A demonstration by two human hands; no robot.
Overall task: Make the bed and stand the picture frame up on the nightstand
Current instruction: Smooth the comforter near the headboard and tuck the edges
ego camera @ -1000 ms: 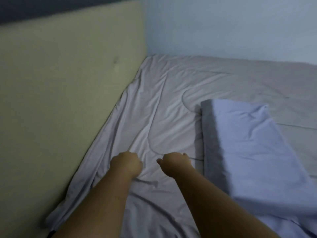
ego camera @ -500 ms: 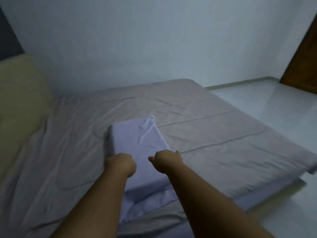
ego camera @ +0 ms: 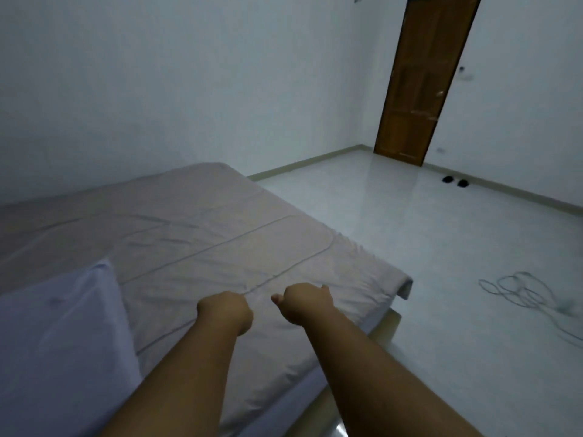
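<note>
The bed is covered by a grey quilted cover (ego camera: 220, 234), spread fairly flat with light wrinkles; its foot corner hangs over the edge at the right. A folded lavender cloth (ego camera: 60, 342) lies on the cover at the lower left. My left hand (ego camera: 225, 312) and my right hand (ego camera: 304, 302) are held out side by side above the near part of the cover, both curled into fists with nothing visible in them. No picture frame or nightstand is in view.
A pale tiled floor (ego camera: 410, 247) stretches to the right of the bed. A loose coil of cable (ego camera: 520, 288) lies on it. A brown wooden door (ego camera: 422, 80) stands shut in the far wall, with two dark slippers (ego camera: 454, 181) nearby.
The view has swung right, from the headboard end across the bed to its foot and the room beyond. Both fists have kept the same pose in front of me.
</note>
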